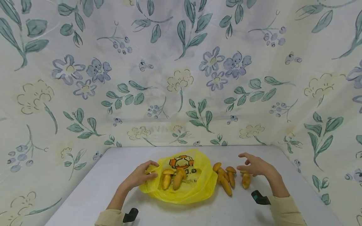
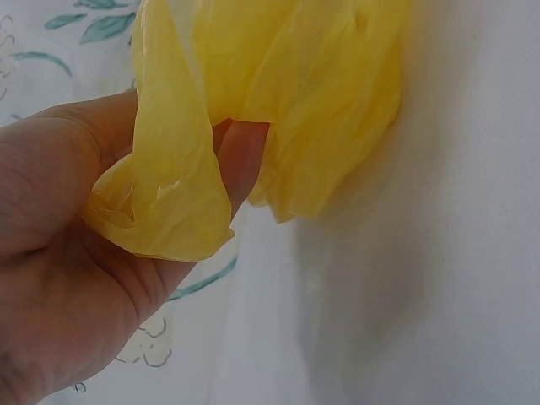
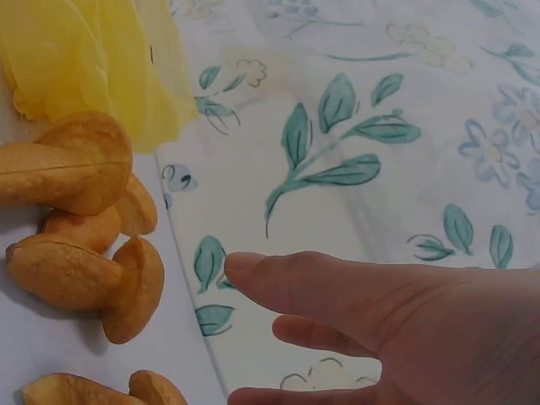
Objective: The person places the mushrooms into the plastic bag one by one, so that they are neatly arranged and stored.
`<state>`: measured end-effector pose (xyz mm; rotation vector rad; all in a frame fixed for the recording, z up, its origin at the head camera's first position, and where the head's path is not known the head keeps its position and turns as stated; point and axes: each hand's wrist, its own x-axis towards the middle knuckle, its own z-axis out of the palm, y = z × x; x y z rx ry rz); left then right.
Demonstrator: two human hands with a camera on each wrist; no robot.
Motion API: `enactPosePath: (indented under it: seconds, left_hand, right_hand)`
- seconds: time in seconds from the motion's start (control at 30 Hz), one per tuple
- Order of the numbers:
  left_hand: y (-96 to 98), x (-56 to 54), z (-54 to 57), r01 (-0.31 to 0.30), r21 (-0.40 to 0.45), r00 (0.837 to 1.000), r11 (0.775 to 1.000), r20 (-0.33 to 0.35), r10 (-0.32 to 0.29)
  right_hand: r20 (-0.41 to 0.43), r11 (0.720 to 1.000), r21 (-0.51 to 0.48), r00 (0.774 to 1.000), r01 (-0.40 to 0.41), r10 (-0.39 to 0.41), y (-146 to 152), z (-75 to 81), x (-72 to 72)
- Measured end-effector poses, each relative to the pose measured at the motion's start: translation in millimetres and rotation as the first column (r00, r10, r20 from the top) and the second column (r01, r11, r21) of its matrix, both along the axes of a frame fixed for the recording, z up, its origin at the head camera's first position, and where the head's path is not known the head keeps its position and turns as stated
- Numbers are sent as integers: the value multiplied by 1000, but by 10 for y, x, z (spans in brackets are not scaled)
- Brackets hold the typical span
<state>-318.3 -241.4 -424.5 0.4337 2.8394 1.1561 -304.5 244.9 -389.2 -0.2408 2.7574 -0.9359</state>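
A yellow plastic bag (image 1: 195,191) with printed lettering lies spread on the table. Its left edge is gripped by my left hand (image 1: 140,174); in the left wrist view a fold of the bag (image 2: 181,202) hangs between thumb and fingers. Two brown mushrooms, one paler (image 1: 167,180) and one darker (image 1: 178,180), lie at the bag's mouth. More mushrooms (image 1: 225,185) are heaped just right of the bag. My right hand (image 1: 255,165) hovers with fingers spread over a separate mushroom (image 1: 246,182), holding nothing. The right wrist view shows the thumb (image 3: 287,278) apart from the mushrooms (image 3: 76,274).
The white table (image 1: 158,215) runs back to a floral cloth (image 1: 181,94) that hangs behind and at both sides. Dark wrist-worn devices stick out near the left sleeve (image 1: 110,218) and the right sleeve (image 1: 285,210).
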Motion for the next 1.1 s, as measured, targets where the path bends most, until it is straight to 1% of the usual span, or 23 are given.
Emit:
enactPosePath:
  seconds: [0.27,0.5,0.67,0.9,1.1]
  left_hand:
    - [-11,0,-4,-7,-11,1000,1000,-9,7]
    - [4,3,25,-3,9,1000,1000,-11,3]
    - [-5,18,32,8,7,1000,1000,-6,-8]
    - [-32,-8,28,13,11,1000,1000,-18,-13]
    - [-30,-14,18,17,8,1000,1000,-20,-17]
  right_hand:
    - [18,1000,-3,1000,10,-9,57,8,16]
    - [19,1000,0,1000,9,-9,93,2,9]
    - [52,1000,-3,998,23,-23,92,-40,4]
    - [67,999,7,997,39,-39,113,-61,4]
    - [109,999,26,993,46,-49,117,-112,-33]
